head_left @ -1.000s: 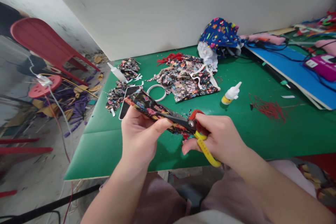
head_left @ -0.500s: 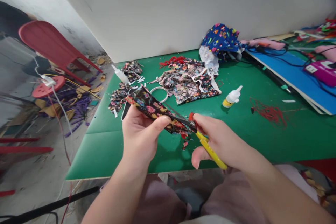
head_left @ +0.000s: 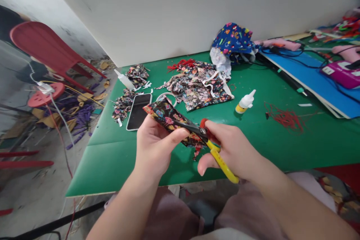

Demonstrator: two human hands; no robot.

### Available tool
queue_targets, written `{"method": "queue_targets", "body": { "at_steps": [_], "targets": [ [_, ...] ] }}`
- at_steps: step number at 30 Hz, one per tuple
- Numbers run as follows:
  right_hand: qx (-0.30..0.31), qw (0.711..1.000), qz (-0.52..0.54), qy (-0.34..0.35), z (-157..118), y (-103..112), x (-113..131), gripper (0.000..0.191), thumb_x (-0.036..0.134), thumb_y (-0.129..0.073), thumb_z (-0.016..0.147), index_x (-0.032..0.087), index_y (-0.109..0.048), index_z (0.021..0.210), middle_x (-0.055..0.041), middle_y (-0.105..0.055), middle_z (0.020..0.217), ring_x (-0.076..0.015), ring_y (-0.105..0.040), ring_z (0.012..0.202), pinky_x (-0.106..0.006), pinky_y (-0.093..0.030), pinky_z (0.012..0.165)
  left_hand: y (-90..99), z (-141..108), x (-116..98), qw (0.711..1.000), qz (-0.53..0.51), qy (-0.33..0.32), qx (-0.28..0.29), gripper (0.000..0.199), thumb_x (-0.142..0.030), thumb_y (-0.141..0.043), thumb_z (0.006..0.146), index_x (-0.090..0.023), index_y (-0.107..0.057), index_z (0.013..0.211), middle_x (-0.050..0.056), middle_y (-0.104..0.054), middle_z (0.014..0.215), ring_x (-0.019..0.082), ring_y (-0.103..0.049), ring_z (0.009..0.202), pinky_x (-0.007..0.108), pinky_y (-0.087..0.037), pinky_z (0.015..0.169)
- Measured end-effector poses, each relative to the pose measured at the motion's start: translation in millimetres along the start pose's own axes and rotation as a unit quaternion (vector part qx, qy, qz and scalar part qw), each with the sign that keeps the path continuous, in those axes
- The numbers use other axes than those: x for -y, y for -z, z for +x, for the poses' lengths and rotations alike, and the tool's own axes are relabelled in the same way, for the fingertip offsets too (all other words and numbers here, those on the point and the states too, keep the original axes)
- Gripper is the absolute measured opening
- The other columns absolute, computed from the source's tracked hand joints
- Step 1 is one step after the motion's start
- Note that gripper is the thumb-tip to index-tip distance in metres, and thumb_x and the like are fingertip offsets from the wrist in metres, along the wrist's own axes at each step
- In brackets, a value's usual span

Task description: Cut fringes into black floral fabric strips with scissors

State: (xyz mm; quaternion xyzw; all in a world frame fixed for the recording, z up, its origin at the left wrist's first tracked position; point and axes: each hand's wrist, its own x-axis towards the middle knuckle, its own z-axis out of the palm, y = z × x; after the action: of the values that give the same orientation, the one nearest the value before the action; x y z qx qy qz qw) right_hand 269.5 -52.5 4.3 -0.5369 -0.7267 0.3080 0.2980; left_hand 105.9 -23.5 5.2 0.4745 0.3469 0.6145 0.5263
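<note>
My left hand (head_left: 157, 146) grips a folded strip of dark floral fabric (head_left: 168, 117), with the thumb on top. My right hand (head_left: 227, 146) holds scissors (head_left: 223, 163) with yellow handles, a red piece showing near the index finger. The dark blades lie along the fabric, pointing up and to the left. A small scrap (head_left: 197, 152) hangs below the fabric's right end. Behind my left hand a phone (head_left: 138, 114) lies on the green table (head_left: 112, 161), beside a white ring (head_left: 172, 97) that the fabric partly covers.
Floral fabric pieces (head_left: 199, 88) lie at the middle back. A yellow-labelled bottle (head_left: 245, 103) stands right of them, near tangled red thread (head_left: 287, 118). Another bottle (head_left: 125, 80) rests at left. Blue boards (head_left: 317, 86) and a purple device (head_left: 341, 74) are at right.
The fabric and my left hand have shifted slightly right, while the scissors' handles have moved slightly left. More of the phone shows. The whole view has shifted a little.
</note>
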Motion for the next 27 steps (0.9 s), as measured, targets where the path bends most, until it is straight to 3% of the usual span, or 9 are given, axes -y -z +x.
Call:
{"method": "queue_targets", "body": {
  "at_steps": [12, 27],
  "targets": [
    [0.013, 0.999, 0.028, -0.019, -0.3, -2.9, 2.3, 0.063, 0.079, -0.057, 0.058, 0.022, -0.030, 0.064, 0.0071, -0.033, 0.057, -0.0087, -0.029, 0.053, -0.023, -0.021, 0.049, -4.0, -1.6, -1.0, 0.998, -0.055, 0.040, 0.003, 0.027, -0.014, -0.083, 0.057, -0.021, -0.067, 0.078, -0.005, -0.069, 0.067, 0.007, -0.062, 0.056, 0.016, -0.054, 0.056],
    [0.018, 0.998, 0.022, -0.048, -1.8, -4.1, 3.7, 0.065, 0.084, -0.048, 0.058, 0.021, -0.032, 0.062, 0.0069, -0.034, 0.053, -0.0084, -0.026, 0.052, -0.023, -0.020, 0.049, -2.2, -2.3, -1.7, 0.999, -0.028, 0.039, -0.021, 0.029, -0.018, -0.084, 0.055, -0.020, -0.065, 0.075, -0.004, -0.067, 0.066, 0.007, -0.060, 0.054, 0.016, -0.051, 0.050]
  ]
}}
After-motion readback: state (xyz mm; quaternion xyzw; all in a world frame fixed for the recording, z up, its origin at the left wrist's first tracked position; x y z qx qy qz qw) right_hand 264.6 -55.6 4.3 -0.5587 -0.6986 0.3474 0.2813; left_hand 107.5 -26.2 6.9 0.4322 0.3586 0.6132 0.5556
